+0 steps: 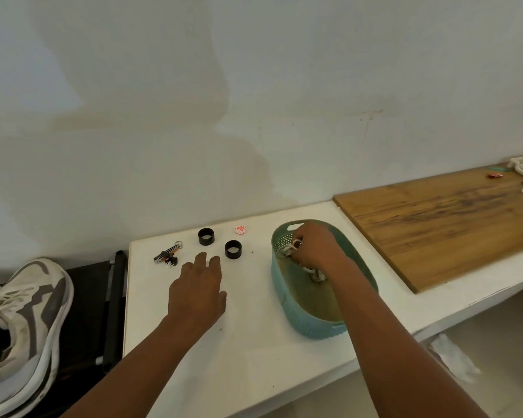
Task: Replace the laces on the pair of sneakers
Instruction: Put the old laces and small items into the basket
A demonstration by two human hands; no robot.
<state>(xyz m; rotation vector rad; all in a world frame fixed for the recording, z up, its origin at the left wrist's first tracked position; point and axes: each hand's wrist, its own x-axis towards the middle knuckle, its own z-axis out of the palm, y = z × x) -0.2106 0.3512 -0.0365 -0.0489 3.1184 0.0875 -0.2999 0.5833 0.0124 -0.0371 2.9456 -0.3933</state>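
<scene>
Laces (314, 271) looked limp and tangle-prone in the basket (302, 315); your right hand (317, 247) gripped their bunch, left hand (198, 292) spread flat beside the basket.

One camera on my head, looking forward and down over the white counter (254, 342).

It sits above and behind my arms, so both forearms enter from the bottom edge and reach away from me: my left hand (198, 292) near the middle, my right hand (317, 247) further out in the teal basket (302, 315). The wide lens takes in the wall (254, 86) straight ahead across the upper half, a sneaker (24, 324) low at the far left, and a wooden board (447, 224) running off to the right. No second view shares the scene.
</scene>
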